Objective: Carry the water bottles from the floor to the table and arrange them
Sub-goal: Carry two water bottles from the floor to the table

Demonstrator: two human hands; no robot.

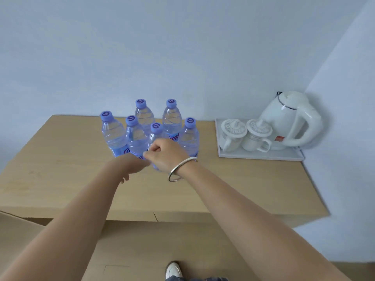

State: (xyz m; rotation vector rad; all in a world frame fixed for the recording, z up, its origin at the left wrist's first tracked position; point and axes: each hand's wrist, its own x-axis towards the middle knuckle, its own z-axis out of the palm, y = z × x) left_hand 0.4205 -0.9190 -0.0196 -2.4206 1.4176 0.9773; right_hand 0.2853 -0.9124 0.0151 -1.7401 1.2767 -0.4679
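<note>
Six water bottles (150,132) stand clustered near my desk's (60,179) back edge. My left hand (132,167) sits at their bases, grip unreadable; my right hand (166,153) grasps the front bottle (156,134). Probably just tidying remains.

One head-worn view looks forward and down, close over the table (243,189).

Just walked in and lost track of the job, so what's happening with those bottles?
A person is arranging six water bottles that stand upright in a cluster on the wooden table. The right hand, with a bracelet on its wrist, grips the front middle bottle. The left hand reaches in at the cluster's base; its fingers are mostly hidden. A tray with a kettle and two lidded cups sits to the right.
</note>
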